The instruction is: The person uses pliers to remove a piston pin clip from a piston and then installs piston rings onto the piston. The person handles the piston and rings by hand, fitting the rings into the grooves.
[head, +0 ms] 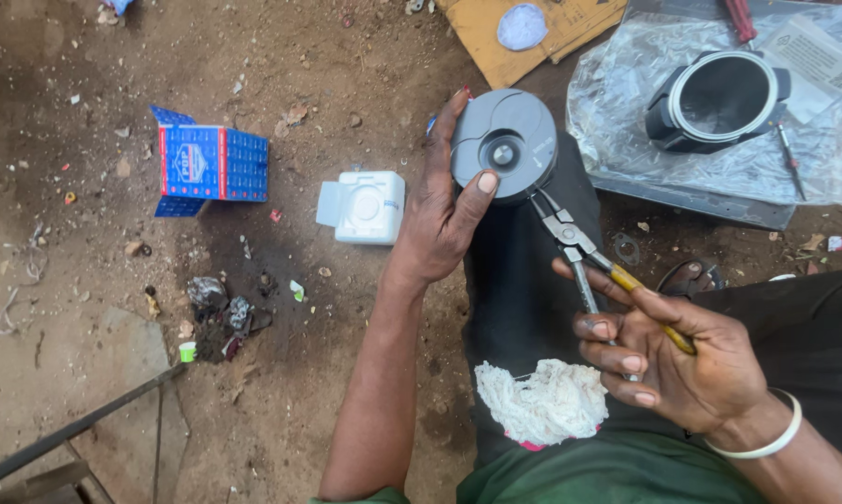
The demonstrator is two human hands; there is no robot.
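A: Two hands are at work here; what does each one hold?

B: My left hand [444, 219] is closed around a piston [505, 145], fingers behind its edge and thumb pressed on the crown near the middle. My right hand [677, 359] is curled around the handles of a pair of pliers [579, 257], the fingers bent in, the index finger stretched along the yellow-sleeved handle.

A: How does the piston look?

B: A round grey part, seen crown-on. The face is flat and matt, with shallow stepped reliefs and a raised central ring around a small bright hub. It sits above my dark trouser leg [523, 299], held clear of the ground.

A: And the pliers against it?

B: The tips meet the piston's lower right edge. Whether they grip something there I cannot tell.

A: What lies around?

B: On my lap, a white rag [542, 401]. On the dirt floor [85, 280] to the left, a white inner box [363, 207] and, farther left, a blue and red carton [206, 163] with open flaps. At upper right, a dark cylinder [716, 101] with a pale bore rests on a clear plastic sheet [626, 131], a screwdriver [788, 154] beside it. A white bangle [775, 434] circles my right wrist.
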